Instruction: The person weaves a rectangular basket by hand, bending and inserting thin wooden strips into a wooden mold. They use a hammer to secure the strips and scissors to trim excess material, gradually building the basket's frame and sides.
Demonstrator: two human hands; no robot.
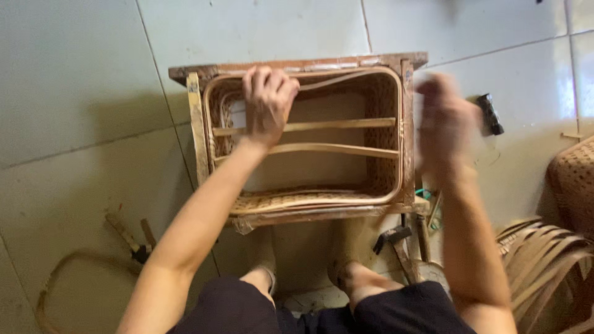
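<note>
A rectangular woven rattan basket in a worn wooden frame [396,124] sits on the pale tiled floor [74,93] just ahead of the person's knees, its open mouth facing up and its long axis running left to right, with two thin bamboo slats [340,125] crossing the opening the same way. Around it lie a small hammer [393,236] near the right knee, a bundle of flat cane strips [544,260] at the right, pliers [133,244] at the left and a small dark object [490,114] beyond the right corner. The left hand [267,102] has its fingers curled over the far rim strip, clamping it; the right hand [445,120] hangs blurred just beside the basket's right wall, so I cannot tell its grip.
</note>
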